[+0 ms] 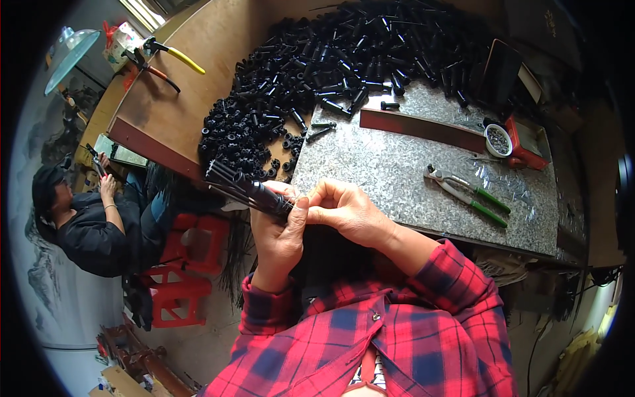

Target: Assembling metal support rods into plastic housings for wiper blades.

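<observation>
Black bundle [243,189] gripped in left hand [278,241]; right hand [350,213] pinching, can't tell what. Left of pliers [461,188], slab [383,165] is bare to near edge.

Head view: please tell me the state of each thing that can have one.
Black bundle: held, tilted
Left hand: closed around the bundle
Right hand: fingertips near the bundle's end, grip unclear
Green-handled pliers: lying flat, handles apart
White cup: holding small pieces
Black parts: loose, heaped
</observation>
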`<state>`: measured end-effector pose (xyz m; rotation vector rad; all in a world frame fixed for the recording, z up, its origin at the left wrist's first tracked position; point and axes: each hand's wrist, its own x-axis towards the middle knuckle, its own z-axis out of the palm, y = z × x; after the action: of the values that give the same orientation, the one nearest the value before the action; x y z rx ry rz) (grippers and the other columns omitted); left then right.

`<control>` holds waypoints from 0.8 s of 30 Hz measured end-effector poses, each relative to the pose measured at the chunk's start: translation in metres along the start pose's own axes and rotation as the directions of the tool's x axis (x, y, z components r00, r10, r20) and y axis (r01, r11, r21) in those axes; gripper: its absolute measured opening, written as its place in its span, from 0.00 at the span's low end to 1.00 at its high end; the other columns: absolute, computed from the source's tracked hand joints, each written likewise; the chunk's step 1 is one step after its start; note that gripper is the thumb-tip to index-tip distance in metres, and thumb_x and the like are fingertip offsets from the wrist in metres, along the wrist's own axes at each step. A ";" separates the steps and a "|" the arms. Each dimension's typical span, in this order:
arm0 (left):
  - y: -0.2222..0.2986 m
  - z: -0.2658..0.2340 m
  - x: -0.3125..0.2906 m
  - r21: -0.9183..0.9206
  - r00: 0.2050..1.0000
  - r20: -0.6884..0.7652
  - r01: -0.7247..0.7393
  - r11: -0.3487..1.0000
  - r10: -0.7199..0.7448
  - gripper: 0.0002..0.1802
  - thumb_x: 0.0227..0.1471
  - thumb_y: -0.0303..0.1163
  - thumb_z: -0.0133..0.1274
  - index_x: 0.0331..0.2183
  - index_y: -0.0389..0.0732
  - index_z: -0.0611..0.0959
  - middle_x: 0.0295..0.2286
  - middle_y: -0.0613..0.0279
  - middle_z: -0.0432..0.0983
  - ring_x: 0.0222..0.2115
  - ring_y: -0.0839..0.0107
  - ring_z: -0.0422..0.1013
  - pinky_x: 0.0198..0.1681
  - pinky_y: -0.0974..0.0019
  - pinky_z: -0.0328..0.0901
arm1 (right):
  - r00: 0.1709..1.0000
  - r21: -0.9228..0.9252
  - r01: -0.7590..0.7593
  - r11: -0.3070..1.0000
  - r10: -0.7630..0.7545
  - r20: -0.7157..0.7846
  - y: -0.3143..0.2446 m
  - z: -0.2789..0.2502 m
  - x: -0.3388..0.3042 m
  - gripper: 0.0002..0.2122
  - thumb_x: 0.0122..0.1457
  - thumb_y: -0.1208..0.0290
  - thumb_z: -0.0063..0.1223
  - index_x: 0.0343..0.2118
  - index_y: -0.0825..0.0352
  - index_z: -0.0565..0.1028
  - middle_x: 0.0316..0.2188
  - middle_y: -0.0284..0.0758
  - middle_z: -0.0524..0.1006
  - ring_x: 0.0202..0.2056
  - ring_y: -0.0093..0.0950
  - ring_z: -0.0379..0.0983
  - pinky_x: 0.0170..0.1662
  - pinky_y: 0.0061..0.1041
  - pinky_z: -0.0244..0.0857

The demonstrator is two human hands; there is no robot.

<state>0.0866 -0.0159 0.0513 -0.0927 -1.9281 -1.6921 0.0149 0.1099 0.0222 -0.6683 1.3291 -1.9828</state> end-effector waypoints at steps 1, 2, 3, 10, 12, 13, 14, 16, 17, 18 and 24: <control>0.000 0.002 -0.001 -0.028 0.998 -0.042 -0.043 0.999 0.042 0.13 0.52 0.21 0.53 0.37 0.38 0.67 0.29 0.66 0.64 0.28 0.79 0.62 0.33 0.76 0.59 | 1.000 0.039 -0.012 0.999 0.011 0.012 0.002 0.000 0.000 0.06 0.55 0.76 0.58 0.32 0.69 0.71 0.32 0.31 0.75 0.35 0.18 0.71 0.40 0.18 0.68; -0.002 0.001 -0.002 -0.029 0.998 -0.041 -0.043 0.999 0.042 0.13 0.52 0.21 0.53 0.37 0.38 0.67 0.29 0.66 0.64 0.28 0.79 0.62 0.33 0.76 0.59 | 1.000 0.077 -0.023 0.997 0.022 0.022 0.002 -0.001 0.000 0.07 0.55 0.76 0.58 0.32 0.69 0.71 0.32 0.31 0.75 0.36 0.18 0.72 0.41 0.18 0.68; -0.005 -0.002 -0.004 0.025 0.998 -0.011 -0.068 0.997 0.068 0.13 0.52 0.19 0.52 0.38 0.40 0.67 0.30 0.65 0.64 0.31 0.77 0.64 0.37 0.73 0.62 | 1.000 0.077 -0.023 0.997 0.021 0.020 0.002 -0.002 0.000 0.07 0.55 0.76 0.58 0.32 0.69 0.71 0.32 0.31 0.75 0.36 0.18 0.72 0.41 0.18 0.68; -0.004 0.004 -0.006 -0.046 0.997 -0.036 -0.064 0.997 0.062 0.13 0.50 0.17 0.51 0.35 0.39 0.65 0.30 0.63 0.64 0.29 0.77 0.63 0.34 0.74 0.60 | 0.997 0.028 -0.067 0.997 0.066 0.042 0.003 -0.003 -0.002 0.08 0.54 0.75 0.59 0.33 0.69 0.70 0.32 0.31 0.75 0.35 0.18 0.71 0.40 0.17 0.66; -0.003 0.002 -0.005 -0.036 0.998 -0.024 -0.059 0.998 0.058 0.13 0.50 0.18 0.51 0.35 0.39 0.65 0.30 0.62 0.64 0.29 0.77 0.63 0.35 0.74 0.60 | 0.997 0.018 -0.063 0.998 0.062 0.040 0.003 -0.003 -0.002 0.08 0.54 0.75 0.59 0.33 0.69 0.70 0.32 0.31 0.75 0.35 0.18 0.71 0.40 0.17 0.66; -0.002 0.002 -0.005 -0.026 0.998 -0.013 -0.054 0.998 0.054 0.13 0.50 0.18 0.51 0.34 0.39 0.65 0.30 0.62 0.64 0.30 0.77 0.63 0.35 0.74 0.60 | 0.997 0.049 -0.059 0.997 0.057 0.052 0.002 -0.003 -0.002 0.08 0.54 0.75 0.59 0.33 0.69 0.70 0.32 0.30 0.75 0.35 0.17 0.71 0.40 0.17 0.66; 0.000 0.003 -0.004 -0.026 0.998 -0.011 -0.054 0.998 0.054 0.13 0.50 0.18 0.51 0.34 0.39 0.65 0.30 0.62 0.64 0.30 0.77 0.63 0.35 0.74 0.60 | 0.997 0.080 -0.056 0.995 0.051 0.063 0.001 -0.003 -0.002 0.09 0.54 0.75 0.59 0.34 0.69 0.70 0.32 0.30 0.74 0.36 0.17 0.70 0.40 0.17 0.66; 0.005 0.004 -0.003 0.026 0.999 0.006 -0.053 0.998 0.053 0.12 0.50 0.19 0.51 0.33 0.39 0.64 0.31 0.61 0.64 0.30 0.77 0.62 0.36 0.74 0.60 | 0.996 0.066 -0.060 0.996 0.056 0.066 0.000 -0.003 -0.002 0.08 0.55 0.75 0.59 0.33 0.68 0.70 0.32 0.30 0.74 0.36 0.17 0.70 0.40 0.17 0.66; 0.005 0.004 -0.003 0.027 0.999 0.006 -0.053 0.998 0.053 0.12 0.50 0.19 0.51 0.33 0.39 0.64 0.31 0.61 0.64 0.30 0.77 0.62 0.36 0.74 0.60 | 0.996 0.053 -0.065 0.996 0.061 0.071 0.000 -0.002 -0.002 0.08 0.55 0.75 0.58 0.33 0.68 0.70 0.32 0.29 0.74 0.36 0.16 0.70 0.40 0.17 0.66; 0.006 0.003 -0.004 0.022 0.999 0.004 -0.039 0.999 0.039 0.12 0.51 0.21 0.52 0.32 0.39 0.64 0.31 0.61 0.64 0.31 0.77 0.62 0.37 0.73 0.60 | 0.996 0.054 -0.064 0.996 0.060 0.072 0.002 -0.002 -0.002 0.08 0.55 0.75 0.58 0.33 0.68 0.70 0.32 0.29 0.74 0.36 0.16 0.70 0.40 0.17 0.66; 0.004 -0.005 -0.003 -0.145 0.997 0.075 0.026 0.989 -0.015 0.14 0.52 0.24 0.53 0.34 0.40 0.63 0.33 0.60 0.64 0.33 0.76 0.62 0.40 0.71 0.59 | 0.991 0.039 0.023 0.999 -0.028 0.130 0.011 0.008 -0.005 0.14 0.60 0.64 0.53 0.41 0.71 0.75 0.31 0.27 0.76 0.36 0.16 0.69 0.43 0.19 0.63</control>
<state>0.0925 -0.0189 0.0540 -0.1942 -1.8612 -1.8664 0.0265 0.1059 0.0142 -0.7863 1.2082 -1.9444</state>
